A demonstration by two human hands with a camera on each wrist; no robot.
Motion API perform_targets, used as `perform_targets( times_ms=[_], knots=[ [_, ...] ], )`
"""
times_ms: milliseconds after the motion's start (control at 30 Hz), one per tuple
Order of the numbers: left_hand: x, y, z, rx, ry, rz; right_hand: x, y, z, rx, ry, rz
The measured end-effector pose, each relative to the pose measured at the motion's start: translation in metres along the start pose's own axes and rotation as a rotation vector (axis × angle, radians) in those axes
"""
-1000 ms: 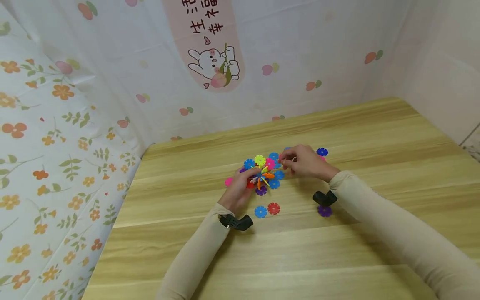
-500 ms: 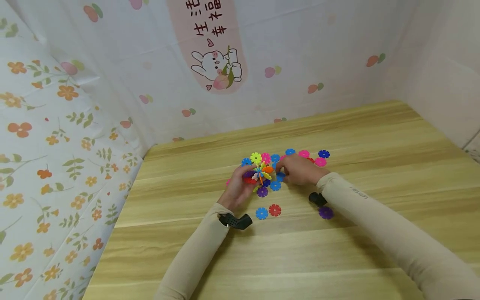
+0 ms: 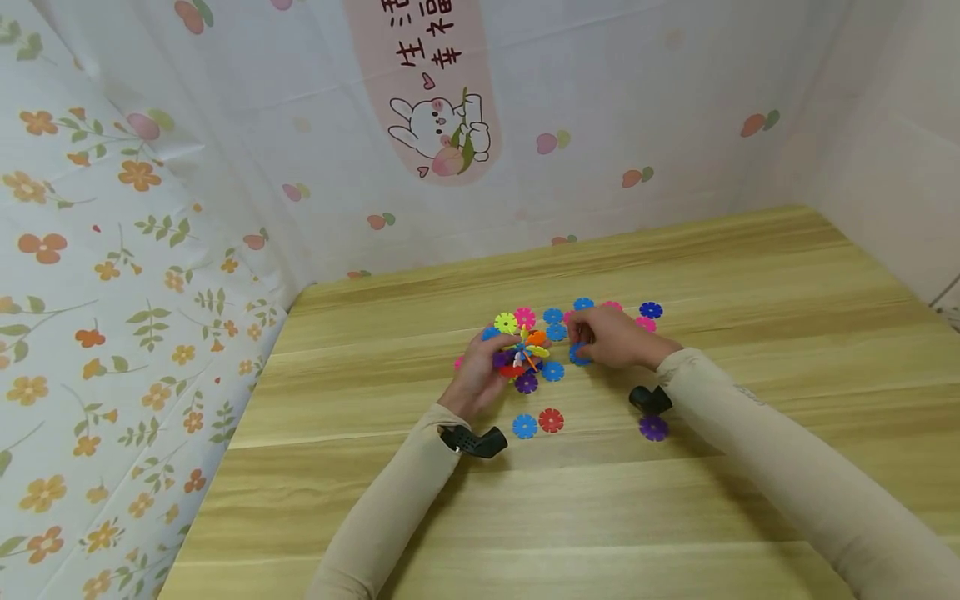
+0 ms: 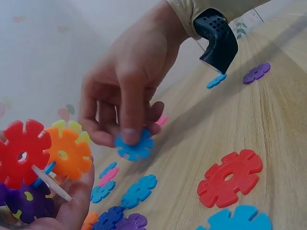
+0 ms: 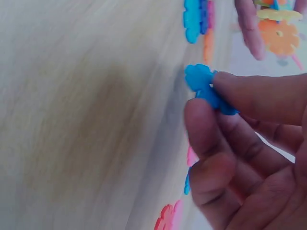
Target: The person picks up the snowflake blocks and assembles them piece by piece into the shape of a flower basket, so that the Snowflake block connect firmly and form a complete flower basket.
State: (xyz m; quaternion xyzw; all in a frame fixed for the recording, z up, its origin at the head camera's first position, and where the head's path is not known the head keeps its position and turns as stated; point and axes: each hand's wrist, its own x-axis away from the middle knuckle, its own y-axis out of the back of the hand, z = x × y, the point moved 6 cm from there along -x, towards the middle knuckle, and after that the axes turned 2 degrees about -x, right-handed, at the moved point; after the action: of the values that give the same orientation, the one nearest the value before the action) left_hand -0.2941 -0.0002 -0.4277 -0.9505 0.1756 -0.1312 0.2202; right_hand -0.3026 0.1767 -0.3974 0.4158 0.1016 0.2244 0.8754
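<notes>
My left hand (image 3: 475, 375) holds a cluster of notched plastic flower discs joined at their slots. In the left wrist view the cluster shows a red disc (image 4: 24, 153), an orange disc (image 4: 72, 152), a purple disc and a pale one on edge. To its right, my right hand (image 3: 618, 337) pinches a single blue flower disc (image 5: 199, 79) between thumb and fingertips. That disc hangs just above the table, apart from the cluster. The left palm is partly hidden behind the cluster.
Loose discs in blue, pink, yellow and purple lie around and behind both hands. Nearer the front are a blue disc (image 3: 525, 427) and a red disc (image 3: 551, 420). A purple disc (image 3: 654, 428) lies below the right wrist. Printed curtains border the wooden table (image 3: 525, 508).
My right hand came down to a blue disc on the table, pinched it and lifted it slightly rightward. The left hand still holds the cluster, turned a little.
</notes>
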Motion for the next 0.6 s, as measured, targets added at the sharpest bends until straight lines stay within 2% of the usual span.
perform_targets(
  times_ms=[67,300,433,600],
  knots=[
    [0.0,0.001,0.002,-0.004,0.011,0.001,0.002,0.004,-0.001,-0.063,-0.022,-0.037],
    [-0.001,-0.001,0.004,-0.081,0.034,0.027,0.006,0.017,0.003,-0.387,-0.094,-0.149],
    [-0.001,-0.002,0.004,-0.117,0.031,0.017,0.006,0.02,0.013,-0.433,-0.081,-0.187],
    [0.0,-0.005,0.004,-0.144,0.022,0.024,0.004,0.018,0.02,-0.387,-0.041,-0.217]
  ],
)
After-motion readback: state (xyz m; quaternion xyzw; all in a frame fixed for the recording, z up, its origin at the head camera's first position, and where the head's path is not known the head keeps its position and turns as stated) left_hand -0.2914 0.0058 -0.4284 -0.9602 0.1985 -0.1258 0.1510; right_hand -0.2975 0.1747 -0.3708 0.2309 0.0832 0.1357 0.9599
